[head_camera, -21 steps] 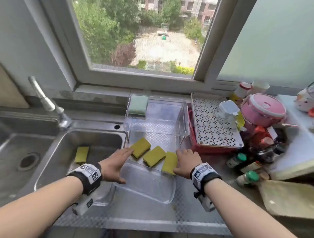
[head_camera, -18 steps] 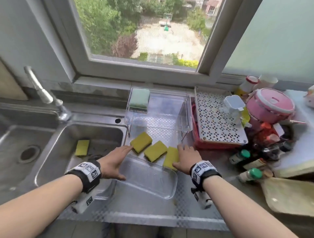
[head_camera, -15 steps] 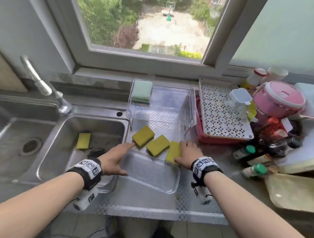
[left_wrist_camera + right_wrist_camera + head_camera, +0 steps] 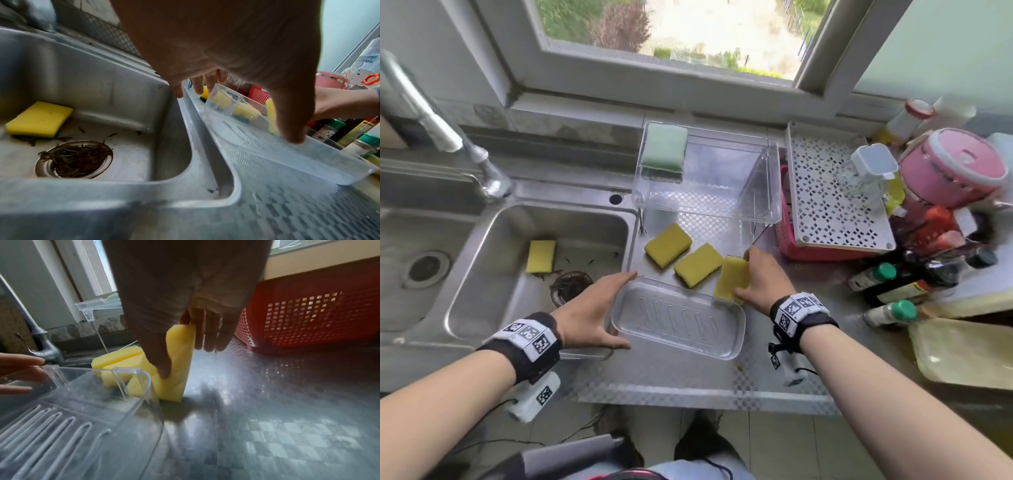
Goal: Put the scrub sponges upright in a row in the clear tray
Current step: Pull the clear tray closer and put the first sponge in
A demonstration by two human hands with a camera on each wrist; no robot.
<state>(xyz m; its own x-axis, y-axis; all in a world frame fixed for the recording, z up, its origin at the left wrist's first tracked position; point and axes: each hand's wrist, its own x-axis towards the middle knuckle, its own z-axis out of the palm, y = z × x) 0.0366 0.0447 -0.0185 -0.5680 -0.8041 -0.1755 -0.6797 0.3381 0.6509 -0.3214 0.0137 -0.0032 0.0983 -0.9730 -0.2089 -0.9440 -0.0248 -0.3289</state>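
Note:
The clear tray (image 4: 678, 318) lies empty on the steel counter. My left hand (image 4: 616, 308) spans its left end, with straight fingers at the far corner and the thumb (image 4: 294, 129) on the near wall. My right hand (image 4: 744, 274) pinches a yellow scrub sponge (image 4: 731, 277) by the tray's far right corner. In the right wrist view that sponge (image 4: 179, 369) stands tilted on its edge on the counter, just outside the tray wall. Two more yellow sponges (image 4: 667, 245) (image 4: 698, 263) lie flat behind the tray. Another one (image 4: 541, 256) lies in the sink.
A clear raised rack (image 4: 756, 212) holding a green sponge (image 4: 664, 147) stands behind the sponges. At right are a red basket (image 4: 787, 240) with a white perforated lid (image 4: 832, 192), a pink container (image 4: 948, 168) and bottles (image 4: 887, 311). The sink basin (image 4: 482, 291) and faucet (image 4: 431, 120) are at left.
My right hand, which lay on the flat sponge, has taken hold of it and tipped it up onto its edge. My left hand stays at the tray's left end.

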